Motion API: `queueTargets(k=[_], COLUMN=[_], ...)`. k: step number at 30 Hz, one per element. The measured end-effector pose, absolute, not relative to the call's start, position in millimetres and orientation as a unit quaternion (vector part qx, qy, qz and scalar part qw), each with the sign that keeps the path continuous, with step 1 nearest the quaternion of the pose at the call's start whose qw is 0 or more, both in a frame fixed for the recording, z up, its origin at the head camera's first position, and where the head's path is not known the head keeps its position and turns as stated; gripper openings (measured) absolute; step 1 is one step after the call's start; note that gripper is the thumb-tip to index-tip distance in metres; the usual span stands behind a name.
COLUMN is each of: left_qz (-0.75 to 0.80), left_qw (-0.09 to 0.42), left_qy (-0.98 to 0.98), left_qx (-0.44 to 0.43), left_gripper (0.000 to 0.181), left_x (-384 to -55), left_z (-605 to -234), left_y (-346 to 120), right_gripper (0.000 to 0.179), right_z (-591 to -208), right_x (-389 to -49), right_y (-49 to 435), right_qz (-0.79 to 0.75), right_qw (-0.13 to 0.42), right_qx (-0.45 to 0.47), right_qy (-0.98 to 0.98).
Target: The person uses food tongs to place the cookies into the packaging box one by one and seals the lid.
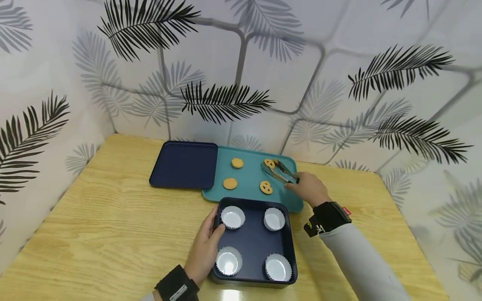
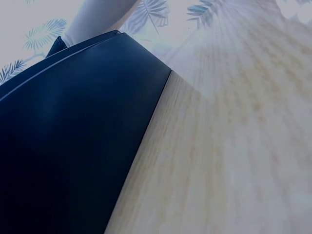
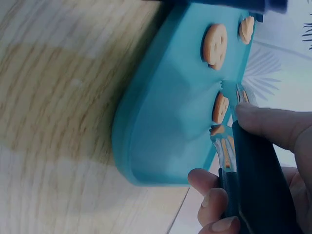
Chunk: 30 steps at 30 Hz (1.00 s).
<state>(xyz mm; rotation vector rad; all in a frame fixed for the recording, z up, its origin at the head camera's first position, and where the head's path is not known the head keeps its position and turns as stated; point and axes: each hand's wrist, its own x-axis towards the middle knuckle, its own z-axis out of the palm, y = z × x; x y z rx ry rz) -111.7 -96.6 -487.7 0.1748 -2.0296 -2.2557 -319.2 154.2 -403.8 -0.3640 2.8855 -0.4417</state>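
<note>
My right hand (image 1: 309,189) grips a pair of tongs (image 3: 261,180) by the dark handles. The tongs' spread tips stand on either side of a pretzel-shaped cookie (image 1: 269,163) at the far right of the teal tray (image 1: 248,196). Below it on the tray lies a second cookie with holes (image 1: 265,187); a scalloped cookie (image 1: 237,163) and a round cookie (image 1: 230,183) lie on the left. My left hand (image 1: 205,246) holds the left wall of a deep navy box (image 1: 254,242), thumb over the rim. Several white paper baking cups (image 1: 278,267) sit in the box's corners.
A flat navy tray or lid (image 1: 184,165) lies left of the teal tray, touching or overlapping its edge. All stand on a wooden table (image 1: 113,225). A leaf-patterned wall covering (image 1: 226,62) rises along the table's back edge.
</note>
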Motion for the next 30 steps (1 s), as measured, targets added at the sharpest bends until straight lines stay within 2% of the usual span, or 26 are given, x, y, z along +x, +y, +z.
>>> queueTargets(k=[3,19,30], left_qz=[-0.740,-0.753,-0.754], left_qw=[0.050,0.049,0.048], left_qy=[-0.668,-0.654,-0.653], left_qx=[0.058,0.050,0.050], left_gripper=[0.058,0.057,0.057], left_x=[-112,-111,-111], left_z=[-487,-483,-484], left_y=[-96,-95,-96], right_gripper=[0.061,0.053,0.051], right_z=[-404,-403,-371], right_x=[-317,-305,-245], right_y=[153,156,157], right_qz=[-0.149,-0.134,-0.183], right_qw=[0.094,0.051,-0.007], right_qx=[-0.118,-0.119,-0.191], right_qy=[0.977,0.982,0.964])
